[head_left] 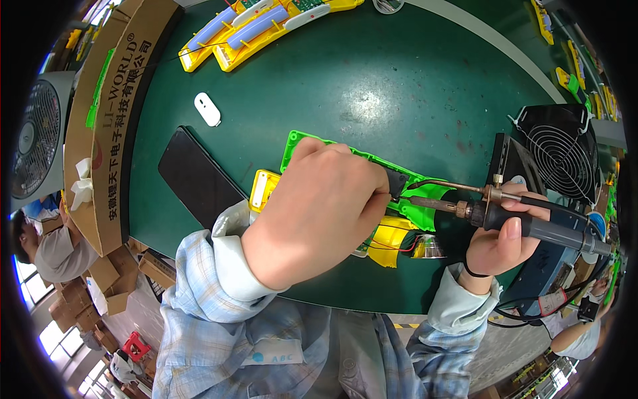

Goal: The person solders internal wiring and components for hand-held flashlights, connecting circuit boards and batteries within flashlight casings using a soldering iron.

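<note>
My right hand (pixel 498 246) grips the dark handle of a soldering iron (pixel 551 231) with a thin metal feed tube clamped along it. The iron's tip points left at a small black part (pixel 399 178) in a bright green plastic housing (pixel 425 214). My left hand (pixel 322 203) is closed over the middle of that housing, its fingertips beside the iron's tip. What those fingers pinch is hidden behind the hand. Below the green piece lies a yellow housing (pixel 392 241) with red and black wires and a shiny round reflector (pixel 430 246), partly covered by my left hand.
On the green table (pixel 299 100) lie a black phone (pixel 199 176), a small white oval device (pixel 207 110) and yellow housings with blue cells (pixel 258 28). A cardboard box (pixel 109 133) lines the left edge. At right stand a black fan with a wire guard (pixel 561 156) and a blue unit (pixel 541 279) with cables.
</note>
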A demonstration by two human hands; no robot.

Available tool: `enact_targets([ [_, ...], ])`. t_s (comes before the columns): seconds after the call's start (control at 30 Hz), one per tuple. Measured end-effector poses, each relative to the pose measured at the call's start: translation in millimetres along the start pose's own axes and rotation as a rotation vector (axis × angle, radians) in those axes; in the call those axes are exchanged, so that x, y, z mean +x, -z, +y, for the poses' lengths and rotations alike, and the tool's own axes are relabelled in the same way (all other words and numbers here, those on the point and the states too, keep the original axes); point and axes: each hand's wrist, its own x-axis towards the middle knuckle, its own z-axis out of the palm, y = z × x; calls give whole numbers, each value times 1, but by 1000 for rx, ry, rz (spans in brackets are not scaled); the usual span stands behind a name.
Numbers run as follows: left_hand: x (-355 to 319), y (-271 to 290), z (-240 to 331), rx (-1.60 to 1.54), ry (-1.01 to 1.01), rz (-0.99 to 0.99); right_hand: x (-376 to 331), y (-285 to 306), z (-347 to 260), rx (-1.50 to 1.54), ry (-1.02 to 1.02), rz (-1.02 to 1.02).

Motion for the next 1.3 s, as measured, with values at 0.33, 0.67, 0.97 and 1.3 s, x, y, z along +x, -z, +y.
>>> enact_targets([
  [0.33,-2,1,3,95,-20,-44,-1,-1,4,20,76,-81],
  [0.67,-2,-2,2,88,-13,-22,0,0,4,34,68,-95],
  [0.97,-5,-6,-2,68,4,19,-2,-6,4,16,60,-117],
  [1.3,-2,-8,-1,35,-14,64,-1,-3,0,-73,-9,-117],
])
